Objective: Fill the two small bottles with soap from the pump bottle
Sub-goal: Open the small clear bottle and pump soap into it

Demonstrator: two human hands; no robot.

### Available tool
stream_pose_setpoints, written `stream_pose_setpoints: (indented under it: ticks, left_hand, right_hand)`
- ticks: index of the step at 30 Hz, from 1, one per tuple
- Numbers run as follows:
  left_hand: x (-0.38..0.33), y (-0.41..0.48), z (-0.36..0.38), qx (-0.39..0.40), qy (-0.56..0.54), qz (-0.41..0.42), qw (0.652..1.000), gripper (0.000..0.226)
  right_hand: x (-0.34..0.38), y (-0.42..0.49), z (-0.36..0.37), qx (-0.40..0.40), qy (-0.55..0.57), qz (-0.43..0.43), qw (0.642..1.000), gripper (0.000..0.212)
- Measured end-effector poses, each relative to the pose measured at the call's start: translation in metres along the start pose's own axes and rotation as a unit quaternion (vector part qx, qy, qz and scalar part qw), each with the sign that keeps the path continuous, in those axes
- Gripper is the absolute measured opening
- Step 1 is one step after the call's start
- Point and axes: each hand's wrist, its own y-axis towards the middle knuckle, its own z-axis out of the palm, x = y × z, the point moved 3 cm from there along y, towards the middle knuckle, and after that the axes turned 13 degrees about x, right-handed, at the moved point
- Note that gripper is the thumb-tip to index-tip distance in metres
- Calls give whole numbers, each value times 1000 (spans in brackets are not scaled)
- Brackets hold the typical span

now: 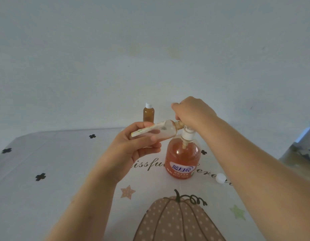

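My left hand (133,146) grips a small bottle (156,133), thumb on the near side and fingers wrapped behind. The bottle is tipped almost flat, its open mouth at 3 o'clock and meeting the spout of the pump bottle (183,157). My right hand (194,112) curls down over the pump's top, fingers closed around it. The pump bottle stands on the tablecloth (63,162), holding orange soap. At its 11 o'clock a second bottle (148,113) stands capped, amber inside. At 4 o'clock lies a white cap (221,178).
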Motion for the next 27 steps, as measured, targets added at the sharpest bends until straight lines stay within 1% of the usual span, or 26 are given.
stream_pose_setpoints:
  ticks: [6, 11, 17, 21, 27]
  left_hand:
    - [-2, -1, 2, -6, -4, 9, 1000, 26]
    - [-2, -1, 1, -6, -1, 7, 1000, 26]
    - [1, 0, -4, -2, -1, -6, 1000, 20]
    - [3, 1, -4, 3, -7, -7, 1000, 22]
    - [4, -1, -4, -2, -1, -11, 1000, 24]
  right_hand:
    - [4, -2, -8, -6, -32, -8, 999, 32]
    - [3, -1, -6, 5, -11, -1, 1000, 35]
    - [-2, 4, 4, 5, 4, -6, 1000, 38]
    - [-3, 4, 5, 9, 11, -5, 1000, 38]
    - [-3, 1, 9, 44, -3, 20, 999, 37]
